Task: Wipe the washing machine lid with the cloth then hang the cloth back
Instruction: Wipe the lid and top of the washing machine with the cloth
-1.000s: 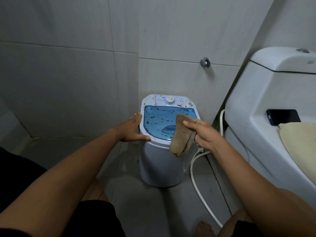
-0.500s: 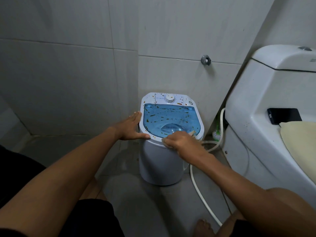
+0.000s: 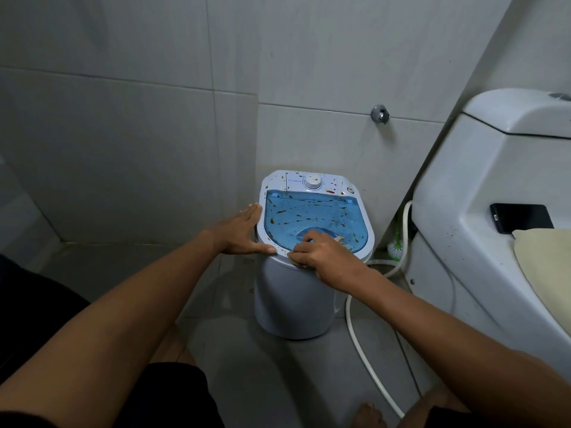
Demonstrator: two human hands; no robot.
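A small white washing machine (image 3: 293,301) stands on the floor against the tiled wall. Its translucent blue lid (image 3: 312,216) is speckled with brown stains. My right hand (image 3: 324,254) presses a tan cloth (image 3: 340,240) flat on the lid's near edge; only small bits of the cloth show around my fingers. My left hand (image 3: 241,233) lies flat against the machine's left rim, fingers spread, holding nothing.
A white toilet (image 3: 482,211) fills the right side, with a black phone (image 3: 522,217) and a cream cover (image 3: 547,267) on it. A white hose (image 3: 367,359) runs across the floor. A metal wall valve (image 3: 380,114) sits above the machine. My bare foot (image 3: 369,415) is below.
My right hand lowered the hanging cloth onto the lid's near edge and slid it left along the rim. My left hand stayed on the left rim.
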